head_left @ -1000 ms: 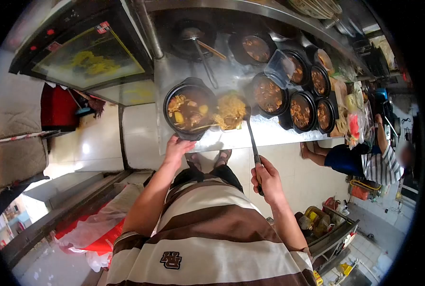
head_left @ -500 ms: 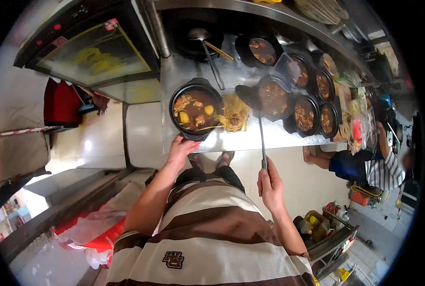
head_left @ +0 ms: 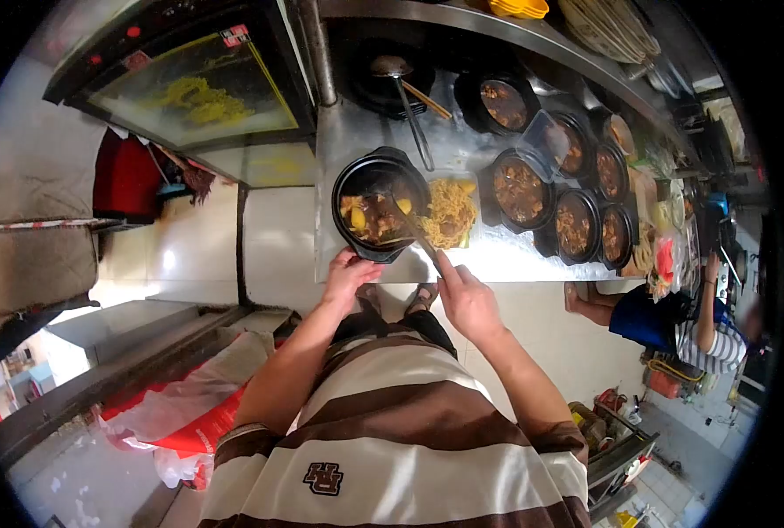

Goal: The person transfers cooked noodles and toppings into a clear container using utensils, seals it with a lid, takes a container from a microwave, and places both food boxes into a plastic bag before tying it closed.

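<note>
A black clay pot [head_left: 339, 183] of brown stew with yellow chunks stands near the counter's front edge. My left hand [head_left: 350, 271] closes its fingers on the pot's front rim or handle. My right hand [head_left: 465, 295] grips the handle of a long ladle [head_left: 429, 242], whose head dips into the stew and is mostly hidden. Just right of the pot, a heap of yellow noodles [head_left: 452, 211] lies with some green at its edge. The ladle's shaft crosses over the left side of the noodles.
Several more black pots [head_left: 524, 187] of stew stand to the right, with a clear plastic container [head_left: 543, 141] among them. Behind, another ladle [head_left: 416, 123] and chopsticks [head_left: 434, 101] rest at a dark pot. A metal shelf [head_left: 462, 26] runs above. A person [head_left: 709, 339] works at far right.
My right hand has moved left and up, bringing the ladle from the right-hand pots into the near pot. The left hand stays at that pot. The view has shifted slightly.
</note>
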A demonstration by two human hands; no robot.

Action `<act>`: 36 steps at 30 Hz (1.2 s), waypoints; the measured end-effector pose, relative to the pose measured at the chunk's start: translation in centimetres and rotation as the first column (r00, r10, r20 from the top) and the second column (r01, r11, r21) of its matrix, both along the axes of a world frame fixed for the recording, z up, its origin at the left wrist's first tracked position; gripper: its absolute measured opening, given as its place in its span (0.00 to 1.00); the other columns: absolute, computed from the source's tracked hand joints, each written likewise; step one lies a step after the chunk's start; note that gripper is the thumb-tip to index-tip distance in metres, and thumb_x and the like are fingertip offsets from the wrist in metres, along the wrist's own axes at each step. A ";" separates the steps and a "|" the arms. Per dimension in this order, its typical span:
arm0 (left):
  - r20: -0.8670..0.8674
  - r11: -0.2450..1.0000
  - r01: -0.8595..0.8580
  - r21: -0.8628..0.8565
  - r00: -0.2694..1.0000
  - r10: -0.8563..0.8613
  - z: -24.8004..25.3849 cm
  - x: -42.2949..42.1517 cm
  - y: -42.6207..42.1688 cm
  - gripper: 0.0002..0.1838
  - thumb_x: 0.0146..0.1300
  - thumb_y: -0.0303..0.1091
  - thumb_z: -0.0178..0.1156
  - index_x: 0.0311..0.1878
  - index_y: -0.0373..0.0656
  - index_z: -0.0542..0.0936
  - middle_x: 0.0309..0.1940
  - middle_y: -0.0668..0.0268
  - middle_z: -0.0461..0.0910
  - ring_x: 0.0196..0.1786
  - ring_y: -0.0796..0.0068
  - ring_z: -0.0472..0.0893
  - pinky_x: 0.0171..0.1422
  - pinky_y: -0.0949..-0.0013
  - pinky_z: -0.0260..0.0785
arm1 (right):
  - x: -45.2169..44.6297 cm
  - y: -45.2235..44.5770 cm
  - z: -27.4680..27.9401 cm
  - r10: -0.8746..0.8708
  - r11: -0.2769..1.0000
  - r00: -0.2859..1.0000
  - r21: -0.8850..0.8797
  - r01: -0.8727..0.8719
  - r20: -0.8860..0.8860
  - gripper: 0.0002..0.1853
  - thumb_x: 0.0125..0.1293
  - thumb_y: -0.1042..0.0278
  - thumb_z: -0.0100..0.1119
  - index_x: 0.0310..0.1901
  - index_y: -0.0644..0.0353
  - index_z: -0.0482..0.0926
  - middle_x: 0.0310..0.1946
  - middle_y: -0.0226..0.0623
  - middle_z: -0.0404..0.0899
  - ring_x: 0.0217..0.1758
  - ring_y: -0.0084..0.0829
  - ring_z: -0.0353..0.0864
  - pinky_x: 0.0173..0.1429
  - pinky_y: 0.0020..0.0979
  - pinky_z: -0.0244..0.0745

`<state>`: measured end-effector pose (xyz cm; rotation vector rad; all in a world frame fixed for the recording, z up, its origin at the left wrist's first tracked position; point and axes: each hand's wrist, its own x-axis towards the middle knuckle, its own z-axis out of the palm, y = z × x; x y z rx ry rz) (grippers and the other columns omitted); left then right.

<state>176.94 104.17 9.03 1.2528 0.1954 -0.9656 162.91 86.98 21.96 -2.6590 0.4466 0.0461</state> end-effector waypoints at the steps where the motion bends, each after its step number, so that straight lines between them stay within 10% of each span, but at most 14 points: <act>1: 0.006 1.000 -0.012 -0.014 1.000 0.012 -0.1 0.1 0.0 0.11 0.60 0.22 0.56 0.47 0.37 0.75 0.39 0.57 0.82 0.43 0.64 0.83 0.50 0.62 0.76 | -0.4 -0.7 0.3 0.052 0.999 0.999 -0.014 -0.051 0.009 0.25 0.63 0.69 0.54 0.62 0.57 0.66 0.31 0.43 0.75 0.30 0.46 0.77 0.34 0.42 0.75; 19: 0.117 0.997 0.078 0.003 0.990 -0.078 2.4 3.6 1.2 0.09 0.60 0.26 0.59 0.44 0.40 0.76 0.36 0.65 0.80 0.37 0.76 0.80 0.46 0.71 0.76 | 1.9 -7.4 6.8 0.204 0.924 0.969 -0.300 -0.237 -0.136 0.21 0.62 0.69 0.52 0.58 0.59 0.72 0.27 0.41 0.78 0.25 0.39 0.80 0.28 0.37 0.75; 24: 0.128 0.995 0.092 0.046 0.987 -0.097 3.0 3.5 1.0 0.09 0.61 0.26 0.58 0.44 0.39 0.76 0.36 0.65 0.80 0.37 0.76 0.81 0.45 0.71 0.76 | 0.6 -8.0 8.3 0.104 0.983 0.960 0.173 -0.059 -0.261 0.18 0.68 0.63 0.47 0.56 0.60 0.73 0.24 0.39 0.77 0.22 0.32 0.78 0.27 0.33 0.75; 29: 0.116 0.995 0.086 0.043 0.989 -0.090 2.5 2.7 1.2 0.12 0.59 0.23 0.57 0.48 0.39 0.75 0.40 0.64 0.80 0.40 0.74 0.80 0.47 0.70 0.76 | 1.6 -7.1 10.6 -0.015 0.635 0.768 0.587 0.502 -0.641 0.20 0.70 0.58 0.47 0.57 0.60 0.72 0.22 0.25 0.69 0.20 0.16 0.69 0.20 0.22 0.68; 36: 0.149 0.994 0.080 0.081 0.985 -0.091 2.5 1.7 1.0 0.11 0.59 0.26 0.59 0.46 0.40 0.76 0.39 0.65 0.81 0.39 0.76 0.80 0.46 0.71 0.75 | 0.5 -6.4 6.8 0.021 0.039 0.764 0.765 0.643 -0.644 0.10 0.68 0.64 0.47 0.38 0.61 0.73 0.25 0.32 0.71 0.18 0.19 0.66 0.17 0.22 0.61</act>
